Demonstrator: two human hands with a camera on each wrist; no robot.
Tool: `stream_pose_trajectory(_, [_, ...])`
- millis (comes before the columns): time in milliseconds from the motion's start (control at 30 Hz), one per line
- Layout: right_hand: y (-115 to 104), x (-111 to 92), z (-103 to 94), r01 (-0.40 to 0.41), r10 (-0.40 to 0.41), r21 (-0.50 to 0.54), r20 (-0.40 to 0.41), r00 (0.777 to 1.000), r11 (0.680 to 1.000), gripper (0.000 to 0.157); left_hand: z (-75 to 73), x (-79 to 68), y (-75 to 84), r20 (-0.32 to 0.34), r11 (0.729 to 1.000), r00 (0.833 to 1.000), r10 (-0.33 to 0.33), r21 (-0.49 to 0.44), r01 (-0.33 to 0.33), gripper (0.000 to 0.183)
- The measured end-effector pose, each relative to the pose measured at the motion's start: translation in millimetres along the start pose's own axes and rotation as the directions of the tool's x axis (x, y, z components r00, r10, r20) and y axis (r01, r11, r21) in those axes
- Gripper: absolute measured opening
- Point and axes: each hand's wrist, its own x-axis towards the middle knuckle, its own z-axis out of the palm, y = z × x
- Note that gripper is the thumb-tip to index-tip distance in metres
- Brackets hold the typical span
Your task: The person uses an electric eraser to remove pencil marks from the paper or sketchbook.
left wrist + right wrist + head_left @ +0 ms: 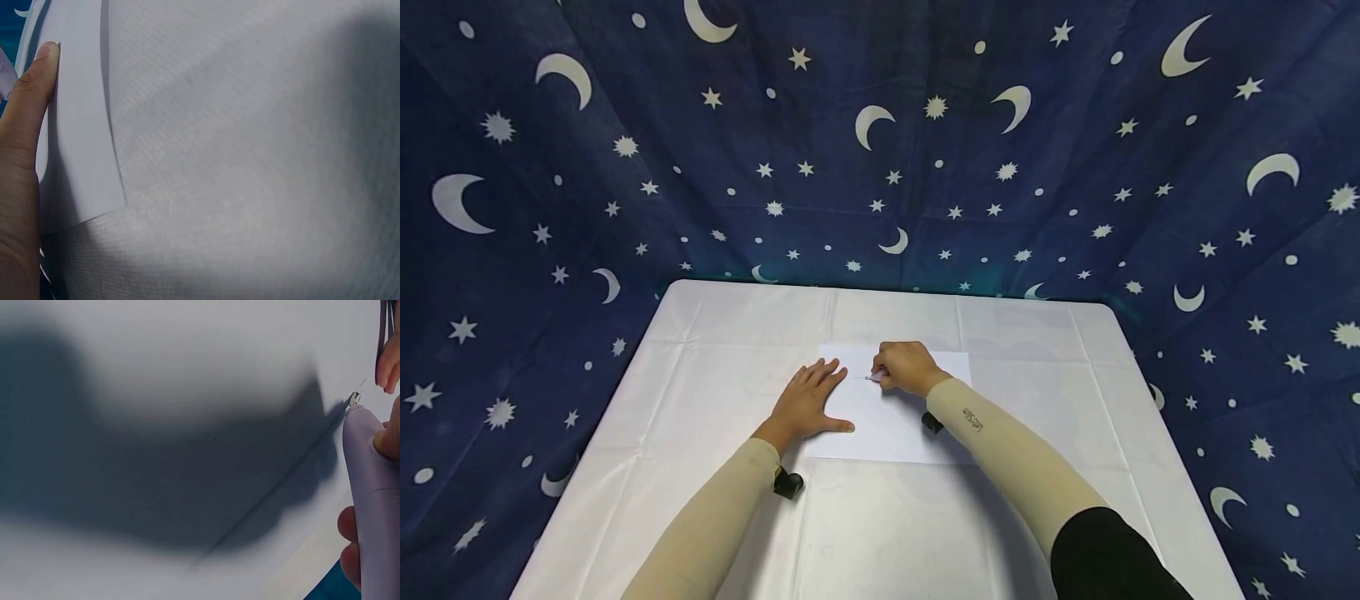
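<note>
A sheet of white paper [887,437] lies on the white-covered table. My left hand [805,406] rests on its left side with fingers spread; the thumb reaches onto the sheet in the left wrist view. My right hand [908,368] grips a smooth lavender handheld tool [375,487], narrowing to a small metal tip. The tip is at the paper's surface, on a thin dark line [275,490] running diagonally in the right wrist view. A short stretch of line extends beyond the tip, towards the left hand. A few dark specks lie near the line. The tool's exact kind is unclear.
The white tablecloth [715,392] has fold creases and extends around the paper. Dark blue curtains [820,133] with moons and stars hang behind the table and at both sides. The right arm casts a broad shadow over the sheet.
</note>
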Motion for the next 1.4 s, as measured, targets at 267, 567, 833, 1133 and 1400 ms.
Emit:
stream_pose_trajectory(267, [-6,6,-1.1,0.003,-0.003,-0.021,-0.014,1.000,1.000,0.018,-1.1,2.6,0.8,0.006,1.000,1.000,-0.001,0.001,0.001,0.111])
stream_pose_trajectory(567, [-6,5,-2.7,0.003,-0.003,-0.007,0.002,1.000,1.000,0.018,-2.1,2.1,-2.2,0.028,1.000,0.999,-0.019,0.015,0.019,0.111])
stream_pose_trajectory(833, [1,2,1.2,-0.003,0.003,-0.007,-0.001,1.000,1.000,0.017,0.2,0.5,-6.4,-0.007,0.999,1.000,-0.009,0.036,0.009,0.110])
stream_pose_trajectory(1133, [-7,7,2.2,0.016,-0.016,-0.019,-0.022,1.000,1.000,0.020,-1.7,0.1,-1.0,0.007,1.000,1.000,-0.012,0.024,0.011,0.110])
stream_pose_trajectory(1400, [-13,7,5.8,0.029,-0.029,-0.013,-0.049,0.998,1.000,0.022,-1.6,-1.2,2.2,0.010,1.000,1.000,-0.008,0.028,0.008,0.110])
